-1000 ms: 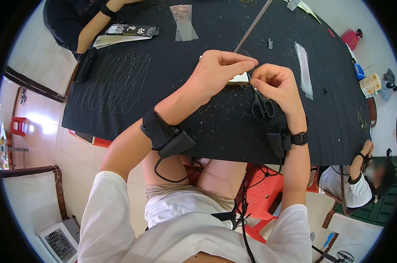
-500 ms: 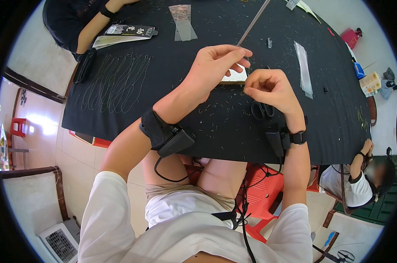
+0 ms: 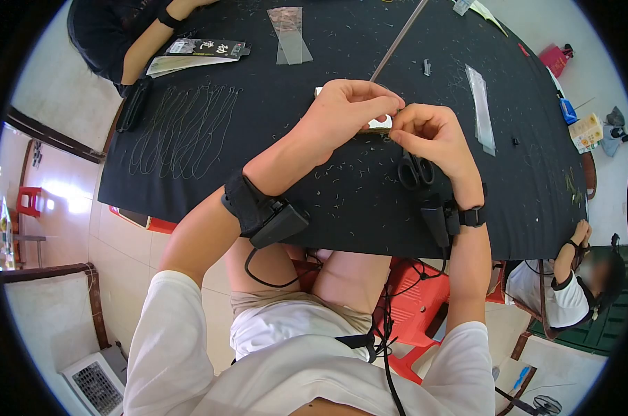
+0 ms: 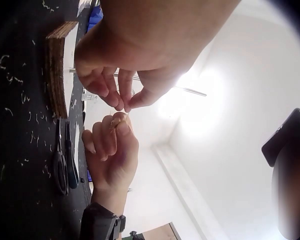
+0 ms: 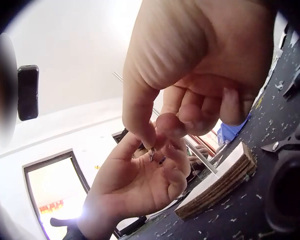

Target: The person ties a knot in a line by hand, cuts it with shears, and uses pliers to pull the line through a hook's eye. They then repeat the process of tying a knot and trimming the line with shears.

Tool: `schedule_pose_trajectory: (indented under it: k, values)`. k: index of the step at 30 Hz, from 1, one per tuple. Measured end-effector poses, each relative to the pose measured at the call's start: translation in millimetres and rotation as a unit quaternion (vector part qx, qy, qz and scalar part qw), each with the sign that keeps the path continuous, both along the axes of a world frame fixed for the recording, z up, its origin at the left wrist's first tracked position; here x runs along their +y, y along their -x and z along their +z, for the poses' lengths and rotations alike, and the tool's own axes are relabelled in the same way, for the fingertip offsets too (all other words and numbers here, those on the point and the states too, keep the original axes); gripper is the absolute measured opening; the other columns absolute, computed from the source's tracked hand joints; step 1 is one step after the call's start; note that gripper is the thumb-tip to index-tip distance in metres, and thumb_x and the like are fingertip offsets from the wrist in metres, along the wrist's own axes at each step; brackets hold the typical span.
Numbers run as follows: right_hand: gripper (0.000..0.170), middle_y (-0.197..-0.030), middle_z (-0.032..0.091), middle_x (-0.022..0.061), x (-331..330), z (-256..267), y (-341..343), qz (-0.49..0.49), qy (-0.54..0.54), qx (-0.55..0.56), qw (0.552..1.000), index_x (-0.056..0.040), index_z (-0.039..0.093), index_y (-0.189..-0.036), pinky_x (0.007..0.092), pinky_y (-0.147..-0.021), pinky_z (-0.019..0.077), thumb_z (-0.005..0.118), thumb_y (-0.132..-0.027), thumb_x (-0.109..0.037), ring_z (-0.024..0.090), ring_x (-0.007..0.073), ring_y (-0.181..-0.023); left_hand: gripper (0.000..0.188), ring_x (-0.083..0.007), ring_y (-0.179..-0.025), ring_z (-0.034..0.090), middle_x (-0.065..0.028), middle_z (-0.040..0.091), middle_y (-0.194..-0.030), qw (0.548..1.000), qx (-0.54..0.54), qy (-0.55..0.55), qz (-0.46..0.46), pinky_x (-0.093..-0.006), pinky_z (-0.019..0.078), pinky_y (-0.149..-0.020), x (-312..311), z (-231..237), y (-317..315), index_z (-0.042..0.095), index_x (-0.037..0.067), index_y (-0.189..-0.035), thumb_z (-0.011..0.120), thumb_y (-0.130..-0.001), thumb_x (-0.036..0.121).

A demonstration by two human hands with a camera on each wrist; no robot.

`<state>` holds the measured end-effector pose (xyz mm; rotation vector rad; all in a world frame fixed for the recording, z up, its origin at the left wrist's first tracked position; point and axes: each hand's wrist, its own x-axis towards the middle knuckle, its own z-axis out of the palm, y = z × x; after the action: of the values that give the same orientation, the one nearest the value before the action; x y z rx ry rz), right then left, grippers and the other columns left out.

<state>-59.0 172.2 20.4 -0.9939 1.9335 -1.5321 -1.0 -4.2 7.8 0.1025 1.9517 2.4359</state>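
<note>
My left hand [image 3: 341,111] is over the board, thumb and forefinger pinched together on a thin line, barely visible between the hands in the left wrist view. Just to the right, my right hand [image 3: 435,137] pinches a small metal piece [image 5: 151,154] between thumb and forefinger, its other fingers curled. The fingertips of both hands nearly meet. Below them lies a thick layered board [image 4: 55,75] with a white top, partly hidden by my left hand in the head view. A thin metal rod [image 3: 397,47] stands up from it. Dark-handled scissors [image 3: 415,172] lie under my right hand.
Several thin looped lines [image 3: 182,132] lie spread at left on the black tablecloth [image 3: 272,201], with small clippings scattered about. Clear plastic sleeves [image 3: 482,111] and a printed black packet [image 3: 210,48] lie farther out. Other people sit at upper left and far right.
My left hand drew up and left from the right hand with its fingers spread, then came back to pinch close beside it. The right hand shifted only slightly.
</note>
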Motion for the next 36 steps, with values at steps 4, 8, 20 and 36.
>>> schedule_pose_trajectory:
  k: [4, 8, 20, 36]
  values:
    - [0.006, -0.064, 0.056, -0.0046, 0.4, -0.8, 1.3, -0.005, 0.004, 0.012, 1.000, -0.0032, 0.061, -0.078, 0.0140, -0.048, 0.0351, 0.064, -0.075, -0.006, 0.047, -0.0004, -0.054, 0.023, -0.0083, -0.073, 0.058, -0.0048, 0.062, -0.083, 1.000, 0.008, -0.002, -0.003, -0.0198, 0.0468, -0.068, 0.6, 2.2, -2.6, 0.064, 0.002, -0.097, 0.060, -0.082, 0.019]
    - [0.006, -0.063, 0.055, -0.0045, 0.7, 0.1, 1.3, -0.015, 0.011, 0.024, 1.000, -0.0029, 0.061, -0.079, 0.0138, -0.048, 0.0347, 0.063, -0.075, -0.007, 0.047, -0.0007, -0.054, 0.023, -0.0086, -0.074, 0.058, -0.0046, 0.062, -0.084, 1.000, 0.016, -0.001, 0.001, -0.0200, 0.0468, -0.068, -0.3, 1.0, -1.3, 0.064, 0.003, -0.097, 0.060, -0.082, 0.019]
    - [0.008, -0.064, 0.055, -0.0041, 0.5, 1.4, 1.8, -0.015, 0.010, 0.000, 1.000, -0.0028, 0.062, -0.081, 0.0130, -0.048, 0.0350, 0.063, -0.076, -0.008, 0.047, -0.0006, -0.054, 0.023, -0.0082, -0.076, 0.057, -0.0039, 0.062, -0.085, 0.999, 0.033, 0.014, 0.004, -0.0202, 0.0446, -0.068, -0.7, 0.0, -1.2, 0.065, 0.004, -0.096, 0.062, -0.080, 0.021]
    - [0.005, -0.066, 0.056, -0.0036, 1.1, 3.0, 2.0, -0.039, 0.030, 0.012, 0.999, -0.0034, 0.061, -0.080, 0.0142, -0.050, 0.0356, 0.062, -0.077, -0.008, 0.047, 0.0001, -0.056, 0.021, -0.0075, -0.072, 0.052, -0.0027, 0.060, -0.080, 0.999, -0.009, 0.042, 0.023, -0.0215, 0.0408, -0.068, 0.1, 0.1, 0.0, 0.064, 0.003, -0.088, 0.060, -0.079, 0.022]
